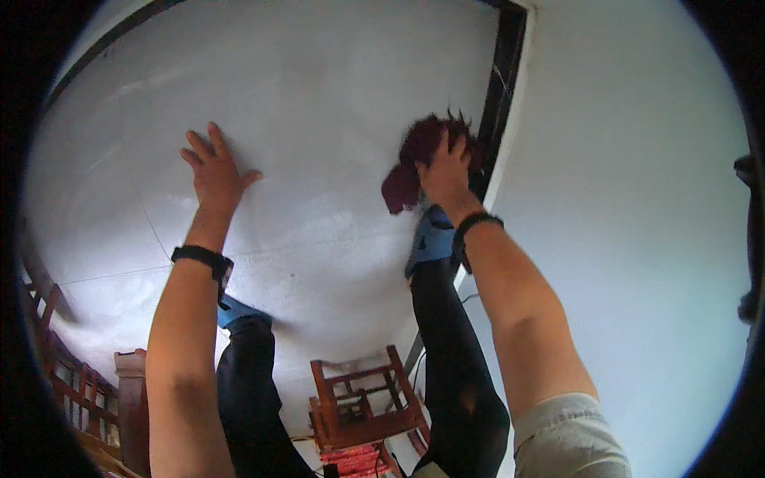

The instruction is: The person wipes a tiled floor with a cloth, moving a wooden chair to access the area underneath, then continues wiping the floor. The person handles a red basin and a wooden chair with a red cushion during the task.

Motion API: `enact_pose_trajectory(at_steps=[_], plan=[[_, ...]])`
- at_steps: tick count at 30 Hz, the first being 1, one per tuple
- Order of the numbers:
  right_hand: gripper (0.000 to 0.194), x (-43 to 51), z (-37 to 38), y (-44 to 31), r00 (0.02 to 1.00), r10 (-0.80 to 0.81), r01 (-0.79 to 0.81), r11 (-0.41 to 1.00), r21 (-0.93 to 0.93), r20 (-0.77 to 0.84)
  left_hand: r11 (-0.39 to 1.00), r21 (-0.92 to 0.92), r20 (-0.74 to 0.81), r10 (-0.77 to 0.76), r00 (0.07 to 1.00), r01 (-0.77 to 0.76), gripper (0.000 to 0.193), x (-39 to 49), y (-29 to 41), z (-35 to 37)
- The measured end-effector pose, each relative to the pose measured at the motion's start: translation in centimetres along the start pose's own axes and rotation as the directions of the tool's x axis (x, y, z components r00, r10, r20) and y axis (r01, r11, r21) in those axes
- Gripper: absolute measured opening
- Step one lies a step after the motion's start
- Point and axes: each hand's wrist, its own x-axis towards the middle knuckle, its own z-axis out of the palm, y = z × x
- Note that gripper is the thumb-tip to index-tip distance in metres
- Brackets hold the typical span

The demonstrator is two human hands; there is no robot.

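Note:
My right hand [447, 173] presses on a dark maroon cloth [401, 186] with a ragged, tufted far edge. Its fingers lie over the bunched fabric, which is on the pale floor beside the dark skirting. Part of the cloth is hidden beneath the hand. To the left, my left hand [216, 176] has its fingers apart, with nothing in it. It is over the floor [317, 149], and whether the palm touches the surface cannot be told.
A dark skirting [501, 89] runs along the white wall [609, 149] on the right. My feet in blue footwear [435, 239] stand apart. Behind them is a reddish-brown wooden stool [364, 400]; slatted wooden furniture [86, 388] is at lower left.

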Motion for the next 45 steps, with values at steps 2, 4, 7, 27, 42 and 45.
enact_pose_trajectory(at_steps=[2,4,7,27,42,45], plan=[[0.102,0.8,-0.1,0.0,1.0,-0.016,0.016,1.0,0.001,0.024,0.997,-0.074,-0.013,-0.022,1.0,0.021,0.14,0.3,0.0,0.2],[0.103,1.6,-0.8,-0.4,0.999,0.047,-0.045,0.987,0.155,-0.01,0.996,0.072,-0.054,0.064,0.996,-0.06,0.141,0.8,-0.1,0.5],[0.1,1.6,-1.9,-1.7,0.991,0.128,-0.133,0.984,0.115,0.049,0.998,0.068,-0.113,0.002,0.994,0.006,0.142,2.1,-0.6,1.0],[0.086,-7.5,4.1,-0.1,0.986,0.163,-0.162,0.936,0.314,0.025,0.978,-0.201,-0.071,-0.07,0.995,0.055,0.149,1.2,-0.3,3.3],[0.094,16.1,-16.7,-3.3,0.913,-0.109,0.151,0.986,0.077,-0.393,1.0,-0.007,-0.021,0.02,1.0,-0.021,0.147,0.9,-0.6,2.2],[0.092,16.1,-14.3,-4.9,0.906,-0.106,0.172,0.977,0.127,-0.41,1.0,-0.007,0.007,-0.011,1.0,0.011,0.145,1.0,-0.6,2.3]])
